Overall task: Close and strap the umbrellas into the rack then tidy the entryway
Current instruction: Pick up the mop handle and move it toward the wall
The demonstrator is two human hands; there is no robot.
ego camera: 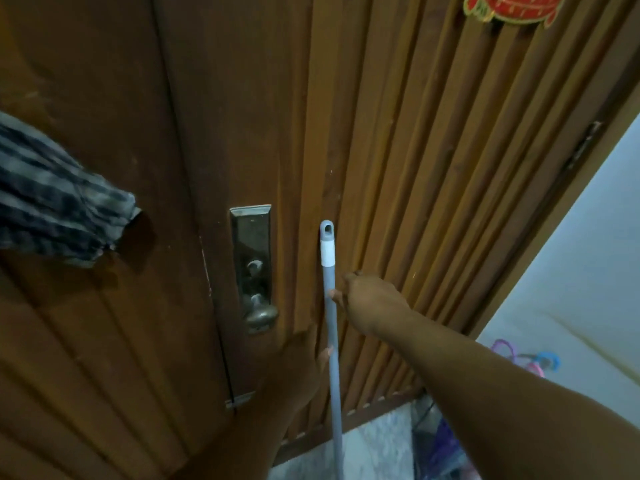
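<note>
A brown wooden door with vertical slats fills most of the view, its metal lock plate and knob left of centre. A striped grey cloth hangs in from the left edge. At far right stands a pale wall, with coloured plastic items low beside it. A grey pole stands nearly upright against the door, long axis vertical, its white collar and hanging-loop cap pointing up and its lower end running out of frame over the light floor. The right hand grips the pole below the collar, fingers wrapped on it. The left hand holds it lower down, a fingertip showing at the shaft.
</note>
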